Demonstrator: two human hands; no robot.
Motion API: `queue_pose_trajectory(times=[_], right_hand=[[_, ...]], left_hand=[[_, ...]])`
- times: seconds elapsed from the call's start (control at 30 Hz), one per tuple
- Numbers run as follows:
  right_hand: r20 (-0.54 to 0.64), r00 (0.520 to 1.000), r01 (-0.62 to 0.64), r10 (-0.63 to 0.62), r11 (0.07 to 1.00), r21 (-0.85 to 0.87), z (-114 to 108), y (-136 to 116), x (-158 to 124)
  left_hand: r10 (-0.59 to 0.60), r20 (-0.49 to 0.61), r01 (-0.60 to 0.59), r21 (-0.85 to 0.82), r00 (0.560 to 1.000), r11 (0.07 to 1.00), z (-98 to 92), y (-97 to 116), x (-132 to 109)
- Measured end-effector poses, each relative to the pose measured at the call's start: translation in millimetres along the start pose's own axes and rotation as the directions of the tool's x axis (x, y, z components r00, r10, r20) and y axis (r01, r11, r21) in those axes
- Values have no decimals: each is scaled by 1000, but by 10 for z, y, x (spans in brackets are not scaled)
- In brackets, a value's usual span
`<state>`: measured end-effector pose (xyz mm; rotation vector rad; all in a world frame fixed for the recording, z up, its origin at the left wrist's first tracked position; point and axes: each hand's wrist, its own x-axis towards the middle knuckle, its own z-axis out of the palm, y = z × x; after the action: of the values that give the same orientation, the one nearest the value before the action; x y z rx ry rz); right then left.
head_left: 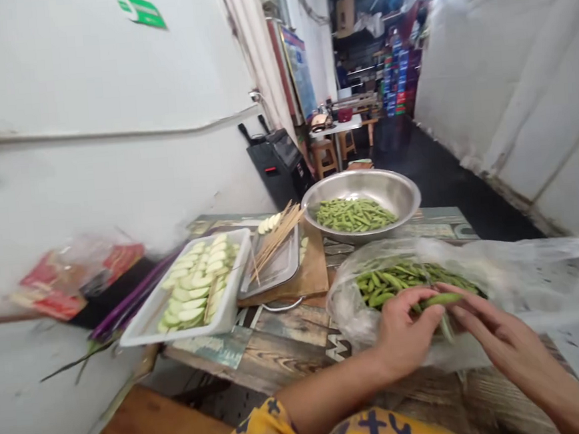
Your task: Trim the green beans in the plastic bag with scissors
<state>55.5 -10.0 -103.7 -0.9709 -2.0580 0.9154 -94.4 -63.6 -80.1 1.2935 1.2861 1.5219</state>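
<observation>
My left hand and my right hand meet over a clear plastic bag full of green bean pods. Both hands pinch one green pod, the left at its near end, the right at its far end. A thin string hangs down from the pod between the hands. Behind the bag stands a steel bowl holding several trimmed green pods.
A white tray of sliced pale green vegetable overhangs the table's left edge. Beside it a metal tray with wooden skewers rests on a cutting board. Red packets lie on a ledge at left. A dark aisle runs back at right.
</observation>
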Motion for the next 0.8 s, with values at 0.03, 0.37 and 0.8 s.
queue_pose_trajectory(times=[0.03, 0.37, 0.8], right_hand=[[31, 1000, -2, -1, 997, 79, 12, 26, 15], [144, 898, -421, 416, 715, 559, -100, 194, 14], [258, 901, -423, 348, 840, 341, -138, -160, -63]], left_hand=[[40, -39, -38, 51, 998, 998, -2, 9, -1], [115, -138, -81, 231, 984, 970, -92, 196, 98], [-293, -66, 297, 74, 954, 952, -212, 68, 160]])
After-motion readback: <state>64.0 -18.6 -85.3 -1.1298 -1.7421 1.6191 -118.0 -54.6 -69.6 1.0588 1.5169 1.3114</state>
